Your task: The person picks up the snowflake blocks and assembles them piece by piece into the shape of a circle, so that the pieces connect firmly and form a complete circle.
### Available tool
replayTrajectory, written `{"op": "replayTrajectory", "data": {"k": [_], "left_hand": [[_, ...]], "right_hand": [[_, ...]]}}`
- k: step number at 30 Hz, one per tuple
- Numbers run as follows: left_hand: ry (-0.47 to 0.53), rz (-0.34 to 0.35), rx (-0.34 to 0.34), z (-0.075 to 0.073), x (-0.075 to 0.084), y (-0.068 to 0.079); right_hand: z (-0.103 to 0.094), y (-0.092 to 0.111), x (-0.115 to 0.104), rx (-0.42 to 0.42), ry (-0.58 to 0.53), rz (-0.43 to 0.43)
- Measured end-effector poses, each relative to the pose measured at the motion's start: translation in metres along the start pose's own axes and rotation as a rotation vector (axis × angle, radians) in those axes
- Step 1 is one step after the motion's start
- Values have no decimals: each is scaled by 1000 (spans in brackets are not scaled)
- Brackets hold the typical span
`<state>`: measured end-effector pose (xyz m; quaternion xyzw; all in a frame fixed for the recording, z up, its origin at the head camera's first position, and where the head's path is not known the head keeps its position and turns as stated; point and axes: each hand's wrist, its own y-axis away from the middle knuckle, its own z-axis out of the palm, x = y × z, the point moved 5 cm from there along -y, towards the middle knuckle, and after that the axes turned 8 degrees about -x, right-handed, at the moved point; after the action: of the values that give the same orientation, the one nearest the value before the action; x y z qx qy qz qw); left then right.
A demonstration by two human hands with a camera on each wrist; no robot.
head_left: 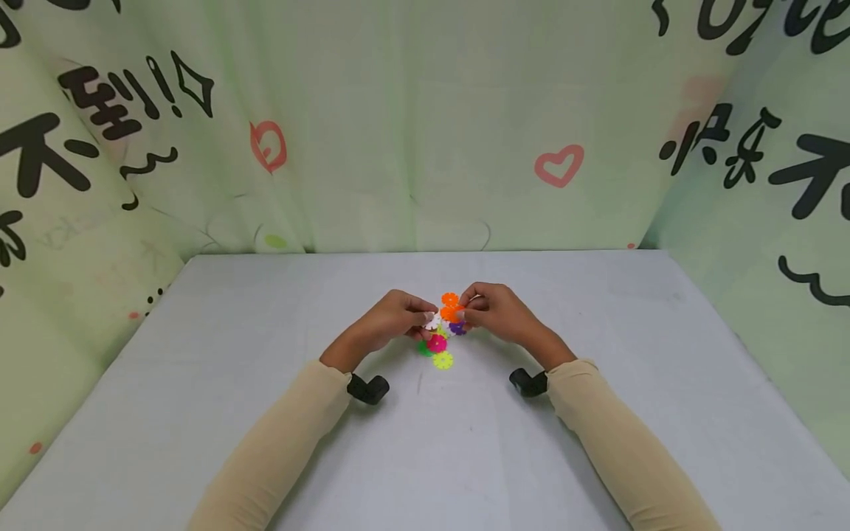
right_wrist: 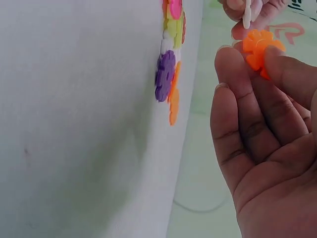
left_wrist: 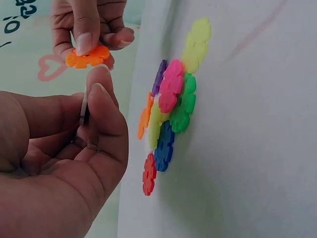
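Note:
In the head view my left hand pinches a white flower-shaped plastic piece between thumb and fingers, edge-on in the wrist views. Facing it, my right hand pinches an orange flower-shaped piece by its edge. The two pieces are held up close together. Below them a cluster of similar pieces lies on the table: pink, green, blue, red, purple and yellow-green among them. My hands partly hide the cluster in the head view.
A white-covered table spreads around the hands. Pale green curtains with black lettering and red hearts enclose its back and sides. Each wrist carries a black camera mount, the left one and the right one.

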<state>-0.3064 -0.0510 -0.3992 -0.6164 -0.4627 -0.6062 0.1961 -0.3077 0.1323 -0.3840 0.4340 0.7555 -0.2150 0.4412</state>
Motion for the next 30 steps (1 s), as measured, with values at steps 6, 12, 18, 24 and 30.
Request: {"op": "replayTrajectory", "data": {"k": [6,12,18,24,30], "left_hand": [[7,41,-49,3,-4,2],[16,51,-42,3,-5,3],[30,44,-45,4,-3,3],[84,-2,-15,3,-6,4],[125,-42,7,1,-6,3]], "right_hand": [[11,1,0,-49,-27,-40],[16,3,0,-43,33,-98],[16,4,-4,-1,126,-130],[20,5,-10,21,160,-132],[22,2,-11,41,166,-128]]}}
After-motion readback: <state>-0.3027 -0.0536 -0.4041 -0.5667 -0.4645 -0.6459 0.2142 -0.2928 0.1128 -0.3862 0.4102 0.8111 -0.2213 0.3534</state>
